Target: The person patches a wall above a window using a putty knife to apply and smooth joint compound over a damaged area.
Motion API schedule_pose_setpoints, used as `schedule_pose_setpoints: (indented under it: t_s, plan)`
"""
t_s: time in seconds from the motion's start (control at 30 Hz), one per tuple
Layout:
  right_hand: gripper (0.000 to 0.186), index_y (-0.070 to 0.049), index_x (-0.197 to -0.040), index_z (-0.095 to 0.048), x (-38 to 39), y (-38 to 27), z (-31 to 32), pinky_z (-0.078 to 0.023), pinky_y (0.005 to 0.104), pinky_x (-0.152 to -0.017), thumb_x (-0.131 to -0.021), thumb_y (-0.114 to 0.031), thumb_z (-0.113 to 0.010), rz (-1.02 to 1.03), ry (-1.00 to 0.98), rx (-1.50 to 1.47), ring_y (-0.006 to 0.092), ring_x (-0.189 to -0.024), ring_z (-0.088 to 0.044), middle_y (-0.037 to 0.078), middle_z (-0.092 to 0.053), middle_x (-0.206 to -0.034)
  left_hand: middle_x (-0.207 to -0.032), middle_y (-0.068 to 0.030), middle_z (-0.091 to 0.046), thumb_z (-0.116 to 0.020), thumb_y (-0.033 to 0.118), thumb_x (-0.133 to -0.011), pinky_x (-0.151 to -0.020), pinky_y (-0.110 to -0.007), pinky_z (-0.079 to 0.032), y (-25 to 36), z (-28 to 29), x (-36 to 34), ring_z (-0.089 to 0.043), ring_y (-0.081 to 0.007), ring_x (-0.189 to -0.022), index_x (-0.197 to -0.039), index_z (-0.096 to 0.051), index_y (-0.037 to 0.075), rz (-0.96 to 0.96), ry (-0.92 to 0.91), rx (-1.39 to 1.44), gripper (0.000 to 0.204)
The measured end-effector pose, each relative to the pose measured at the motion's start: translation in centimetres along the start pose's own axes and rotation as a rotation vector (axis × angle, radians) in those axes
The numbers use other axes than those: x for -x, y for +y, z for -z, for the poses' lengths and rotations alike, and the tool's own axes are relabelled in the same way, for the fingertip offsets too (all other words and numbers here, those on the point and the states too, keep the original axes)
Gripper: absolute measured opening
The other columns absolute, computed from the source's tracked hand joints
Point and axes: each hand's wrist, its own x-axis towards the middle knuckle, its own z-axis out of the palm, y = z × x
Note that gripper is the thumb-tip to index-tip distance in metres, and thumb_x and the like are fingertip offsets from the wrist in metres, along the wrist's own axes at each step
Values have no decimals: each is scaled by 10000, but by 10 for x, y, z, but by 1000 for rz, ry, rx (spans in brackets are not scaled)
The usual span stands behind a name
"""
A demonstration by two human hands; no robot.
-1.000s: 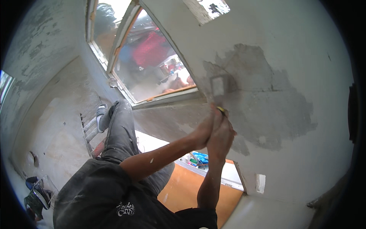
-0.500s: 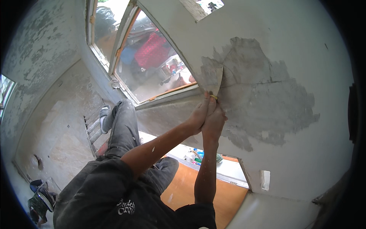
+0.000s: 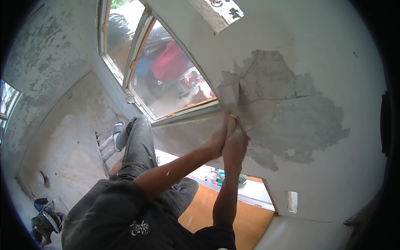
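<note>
left hand (image 3: pixel 218 141) and right hand (image 3: pixel 236 146) are clamping a putty knife (image 3: pixel 233 117), its blurred blade (image 3: pixel 229 95) pointing beyond them over a grey wall patch (image 3: pixel 289 123); white lettering (image 3: pixel 139 228) is marking the black t-shirt (image 3: pixel 106 210).

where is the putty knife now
In the head view, the putty knife is right of centre, in the left grip and right grip, beside the window, at the left edge of the grey patch.

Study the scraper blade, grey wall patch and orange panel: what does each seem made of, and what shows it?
Scraper blade: likely metal, dull; flat, greyish, though blurred.
Grey wall patch: apparently bare cement or plaster, matte; ragged edges, a crack.
Orange panel: perhaps painted or laminated board; smooth, fairly even colour.
</note>
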Motion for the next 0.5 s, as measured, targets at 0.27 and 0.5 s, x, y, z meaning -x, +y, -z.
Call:
schedule_pose_setpoints:
  t_s: [0.27, 0.5]
  plan:
    - [489, -85, -1154, -583, 2, 4, 10, -474, 456, -845, -966, -459, -331, 98, -3, 71, 382, -966, -613, 206, -633, -1053, -890, -119, -606, -258, 654, -913, -799, -368, -504, -20, 0, -1, -621, -243, -893, -997, -499, 57, -6, -28, 118, 650]
    - [520, -77, -1116, -597, -6, -2, 2, -475, 474, -846, -965, -483, -310, 56, -43, 119, 418, -962, -602, 218, -637, -1030, -896, -114, -595, -247, 652, -913, -810, -406, -515, 0, 5, 5, -618, -276, -927, -971, -510, 70, 26, -20, 90, 641]
